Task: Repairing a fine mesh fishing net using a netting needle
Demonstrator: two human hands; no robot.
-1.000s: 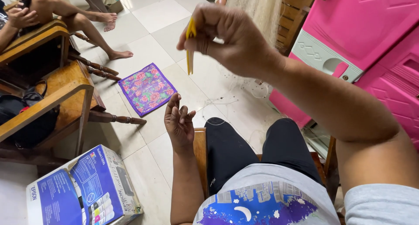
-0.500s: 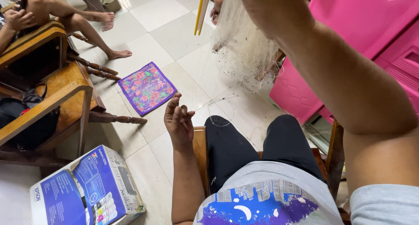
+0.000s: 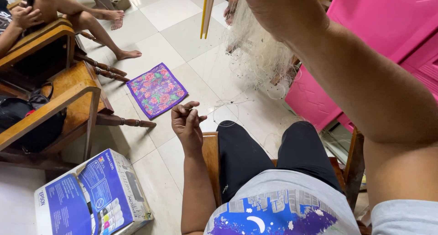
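Two hands work a thin line: the left hand (image 3: 186,121) has its fingers (image 3: 182,110) pinched together on the pale thread (image 3: 228,102), while the right hand (image 3: 273,9), raised high and partly out of frame, grips a yellow netting needle (image 3: 206,13) hanging below its fingers. Just beyond the right fingers hangs a bundle of white net (image 3: 258,52). Farther out from the left fingers, a purple floral cloth (image 3: 157,90) lies on the tiled floor (image 3: 178,29), with a blue printer box (image 3: 93,196) nearer the wooden chair (image 3: 59,98).

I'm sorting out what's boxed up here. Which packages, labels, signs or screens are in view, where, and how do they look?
Cardboard box: on the floor at lower left beside the wooden chair; rectangular, blue and white, printed with product pictures and colour swatches.
No signs or screens in view.
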